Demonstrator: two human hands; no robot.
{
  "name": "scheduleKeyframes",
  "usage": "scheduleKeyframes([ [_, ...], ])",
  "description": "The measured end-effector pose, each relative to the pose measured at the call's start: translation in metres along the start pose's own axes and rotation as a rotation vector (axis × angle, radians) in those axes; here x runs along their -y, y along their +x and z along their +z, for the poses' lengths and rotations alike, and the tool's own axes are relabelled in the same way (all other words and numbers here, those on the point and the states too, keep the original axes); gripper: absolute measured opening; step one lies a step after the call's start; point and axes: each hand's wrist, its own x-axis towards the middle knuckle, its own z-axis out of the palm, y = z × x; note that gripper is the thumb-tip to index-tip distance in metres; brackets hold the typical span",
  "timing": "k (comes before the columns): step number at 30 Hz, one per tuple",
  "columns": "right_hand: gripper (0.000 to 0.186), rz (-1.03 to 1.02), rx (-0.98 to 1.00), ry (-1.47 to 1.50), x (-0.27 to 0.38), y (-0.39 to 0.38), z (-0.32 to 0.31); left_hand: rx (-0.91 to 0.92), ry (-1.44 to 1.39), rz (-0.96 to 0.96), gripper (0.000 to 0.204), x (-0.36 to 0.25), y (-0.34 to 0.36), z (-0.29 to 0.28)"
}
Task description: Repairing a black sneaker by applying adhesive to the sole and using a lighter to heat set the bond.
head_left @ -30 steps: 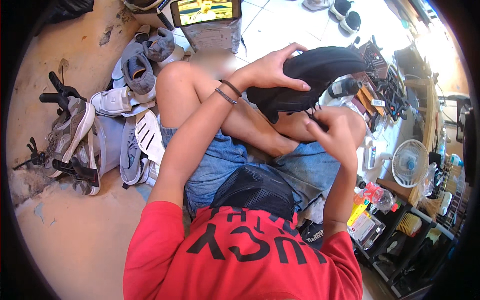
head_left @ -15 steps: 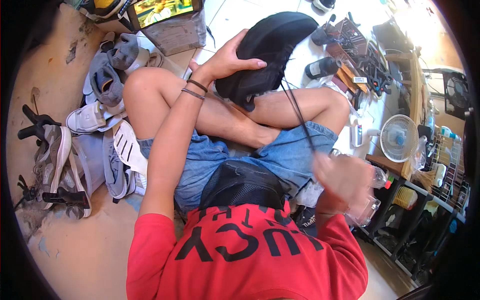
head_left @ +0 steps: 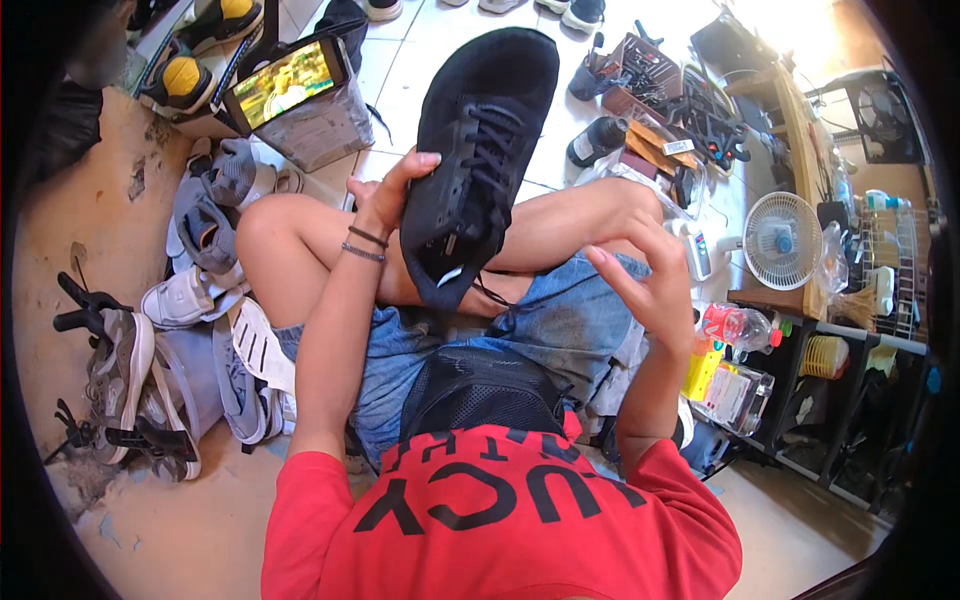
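A black lace-up sneaker [head_left: 470, 150] is held up over my crossed legs, its toe pointing away and its laced top facing me. My left hand [head_left: 393, 195] is closed around the shoe's left side, the thumb lying on the upper. The black laces [head_left: 490, 150] criss-cross the tongue, and a loose end hangs beside the heel opening. A small white patch shows inside the collar. To the right of the shoe, my right hand [head_left: 648, 268] is raised above my knee, fingers bent and apart from the thumb, with nothing visible in it.
Several grey and white shoes [head_left: 210, 220] are piled at my left, near clamped shoes [head_left: 130, 370]. A phone playing video [head_left: 290, 85] leans on a box ahead. Rightward are a tool basket [head_left: 640, 70], a black bottle [head_left: 598, 140], a white fan [head_left: 782, 240] and a plastic bottle [head_left: 738, 326].
The sneaker has turned from sideways to toe-away, showing its laces. My right hand, blurred before while drawing a lace out to the right, has moved up and no longer holds it.
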Motion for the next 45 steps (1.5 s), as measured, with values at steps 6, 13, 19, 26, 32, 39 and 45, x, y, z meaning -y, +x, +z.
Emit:
scheduleKeyframes([
  [6,0.015,-0.04,-0.097,0.057,0.017,0.04,0.053,0.053,0.09,0.016,0.079,-0.008,-0.01,0.028],
  [13,0.017,0.04,-0.132,-0.083,0.007,0.04,0.073,0.037,0.343,0.058,0.08,-0.011,-0.004,0.024],
  [19,0.01,0.047,0.027,0.02,-0.016,0.04,0.069,0.048,0.482,0.096,0.08,-0.007,0.002,0.021],
  [26,0.021,-0.016,0.105,0.101,-0.014,0.044,0.055,0.033,0.417,0.012,0.079,0.0,0.006,0.018],
  [32,0.024,0.031,0.041,-0.124,-0.02,0.025,0.074,0.035,0.473,0.015,0.079,-0.01,0.001,0.029],
  [39,0.023,0.103,0.114,-0.038,-0.036,0.016,0.06,0.064,0.597,0.255,0.086,0.009,0.021,0.025],
  [45,0.023,0.071,0.064,-0.329,-0.033,0.011,0.013,0.101,0.669,0.17,0.083,-0.002,0.022,0.027],
])
